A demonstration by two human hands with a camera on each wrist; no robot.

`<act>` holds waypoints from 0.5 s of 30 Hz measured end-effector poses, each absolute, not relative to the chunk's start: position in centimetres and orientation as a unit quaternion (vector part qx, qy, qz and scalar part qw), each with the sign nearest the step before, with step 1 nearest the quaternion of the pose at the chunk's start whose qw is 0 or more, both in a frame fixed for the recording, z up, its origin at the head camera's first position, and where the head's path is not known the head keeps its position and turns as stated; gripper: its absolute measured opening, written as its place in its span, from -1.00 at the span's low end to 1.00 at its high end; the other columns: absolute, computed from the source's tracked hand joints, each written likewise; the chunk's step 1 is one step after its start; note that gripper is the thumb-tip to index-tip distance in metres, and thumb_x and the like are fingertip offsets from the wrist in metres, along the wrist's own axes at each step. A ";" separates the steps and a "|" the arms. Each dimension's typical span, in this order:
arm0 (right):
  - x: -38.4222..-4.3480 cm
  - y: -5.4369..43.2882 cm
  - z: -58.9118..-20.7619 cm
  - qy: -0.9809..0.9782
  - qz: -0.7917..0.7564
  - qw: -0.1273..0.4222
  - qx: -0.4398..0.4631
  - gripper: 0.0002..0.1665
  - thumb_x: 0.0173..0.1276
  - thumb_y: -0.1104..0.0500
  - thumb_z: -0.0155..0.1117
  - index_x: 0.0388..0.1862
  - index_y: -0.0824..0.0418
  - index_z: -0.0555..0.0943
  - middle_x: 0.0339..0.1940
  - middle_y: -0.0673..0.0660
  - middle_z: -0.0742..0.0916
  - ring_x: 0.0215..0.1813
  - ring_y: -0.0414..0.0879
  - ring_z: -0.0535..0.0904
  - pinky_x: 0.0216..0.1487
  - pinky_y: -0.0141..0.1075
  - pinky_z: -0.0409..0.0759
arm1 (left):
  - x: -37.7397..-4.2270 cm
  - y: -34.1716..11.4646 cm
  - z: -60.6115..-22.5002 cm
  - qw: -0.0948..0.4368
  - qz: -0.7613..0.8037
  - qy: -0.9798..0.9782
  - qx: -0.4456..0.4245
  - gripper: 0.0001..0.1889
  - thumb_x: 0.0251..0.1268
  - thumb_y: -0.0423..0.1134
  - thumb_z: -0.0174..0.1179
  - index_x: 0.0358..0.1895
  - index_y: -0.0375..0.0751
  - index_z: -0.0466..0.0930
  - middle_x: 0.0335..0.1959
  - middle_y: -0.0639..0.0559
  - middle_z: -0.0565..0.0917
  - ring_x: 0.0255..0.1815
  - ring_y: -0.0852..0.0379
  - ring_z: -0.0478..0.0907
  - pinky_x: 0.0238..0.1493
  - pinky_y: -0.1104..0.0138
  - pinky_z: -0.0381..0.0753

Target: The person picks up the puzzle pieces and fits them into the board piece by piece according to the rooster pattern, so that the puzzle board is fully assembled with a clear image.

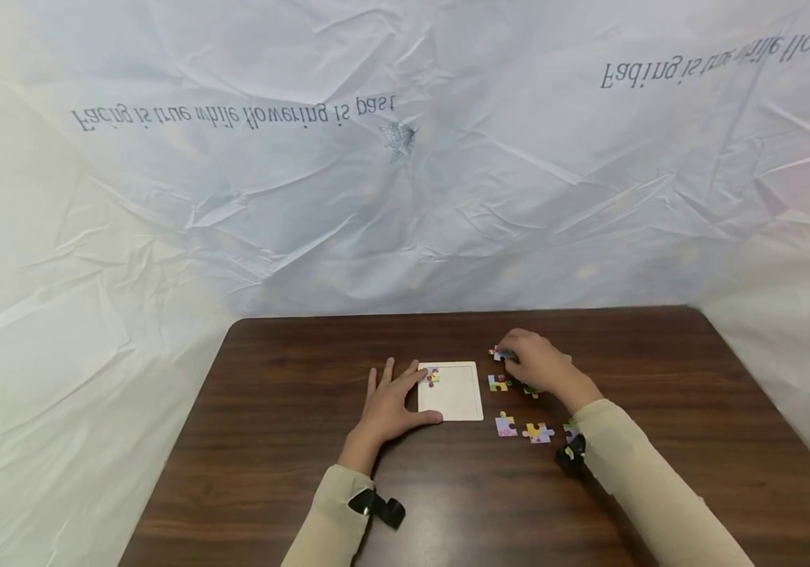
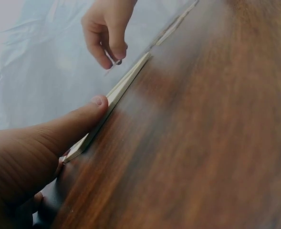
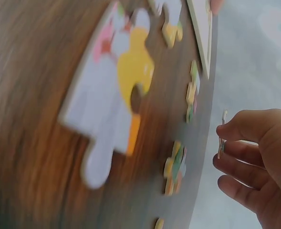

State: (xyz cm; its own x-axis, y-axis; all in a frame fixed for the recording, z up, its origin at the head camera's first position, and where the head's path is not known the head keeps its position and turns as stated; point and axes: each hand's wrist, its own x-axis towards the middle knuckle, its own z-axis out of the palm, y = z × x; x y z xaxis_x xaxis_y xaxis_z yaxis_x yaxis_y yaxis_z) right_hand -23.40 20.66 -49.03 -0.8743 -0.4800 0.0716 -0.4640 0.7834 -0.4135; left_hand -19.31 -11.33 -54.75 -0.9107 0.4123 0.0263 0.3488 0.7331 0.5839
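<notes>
Steadying the tray, head view: left hand (image 1: 391,405) spreads its fingers wide, fingertips at the left edge of the white puzzle tray (image 1: 458,398), thumb at its near edge, below the centre of the frame.
Seated piece, head view: one jigsaw piece (image 1: 433,373) lies in the tray's upper left corner; pressing beside it, not on it, would avoid nudging it.
Picking hand, head view: right hand (image 1: 538,361), right of centre, has fingertips closed on a held jigsaw piece (image 1: 498,353); loose pieces (image 1: 506,427) lie below it on the wooden tabletop (image 1: 270,394).
Thumb on rim, left wrist view: left of centre, the left thumb lies nearly straight along the tray's edge; light pressure should be enough against sliding.
Pinch, left wrist view: at the top, the right hand's thumb and fingers meet on the thin piece.
Pinch, right wrist view: at the right, thumb and fingers clamp the piece, seen edge-on and apart from the tabletop; best gripped by its edges, turned flat and lowered level.
Near piece, right wrist view: a lavender-and-yellow jigsaw piece (image 3: 104,90) fills the upper left; the wrist should pass clear above it.
</notes>
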 end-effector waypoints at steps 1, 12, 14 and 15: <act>-23.4 20.5 -49.0 0.943 -0.218 0.019 -0.251 -0.74 0.45 0.39 0.33 0.07 0.35 0.75 0.06 0.27 0.72 -0.03 0.12 0.71 -0.10 -0.02 0.72 | -19.3 -11.3 -54.7 0.053 0.302 0.930 0.204 -0.04 0.15 0.38 0.46 0.62 0.13 0.38 0.67 0.04 0.25 0.74 -0.30 -0.19 0.64 -0.28 -0.39; -22.7 17.4 -48.8 0.934 -0.224 0.040 -0.274 -0.70 0.49 0.34 0.34 0.16 0.32 0.74 0.13 0.26 0.75 0.03 0.08 0.72 0.01 -0.01 0.73 | -18.9 -11.2 -54.5 0.055 0.296 0.933 0.200 -0.03 0.15 0.38 0.46 0.61 0.12 0.38 0.67 0.03 0.26 0.74 -0.32 -0.18 0.64 -0.29 -0.38; -22.5 16.9 -48.9 0.932 -0.223 0.044 -0.281 -0.71 0.50 0.33 0.35 0.15 0.31 0.74 0.14 0.25 0.75 0.05 0.09 0.72 0.02 -0.01 0.73 | -18.8 -11.1 -54.5 0.056 0.296 0.932 0.201 -0.03 0.15 0.38 0.46 0.62 0.12 0.38 0.67 0.03 0.25 0.74 -0.32 -0.18 0.64 -0.29 -0.38; -22.5 16.6 -48.9 0.931 -0.222 0.044 -0.285 -0.71 0.50 0.33 0.35 0.15 0.31 0.74 0.13 0.25 0.75 0.06 0.10 0.72 0.02 0.00 0.73 | -18.7 -11.1 -54.5 0.056 0.296 0.932 0.201 -0.03 0.15 0.38 0.46 0.62 0.12 0.38 0.67 0.03 0.25 0.74 -0.32 -0.18 0.64 -0.29 -0.38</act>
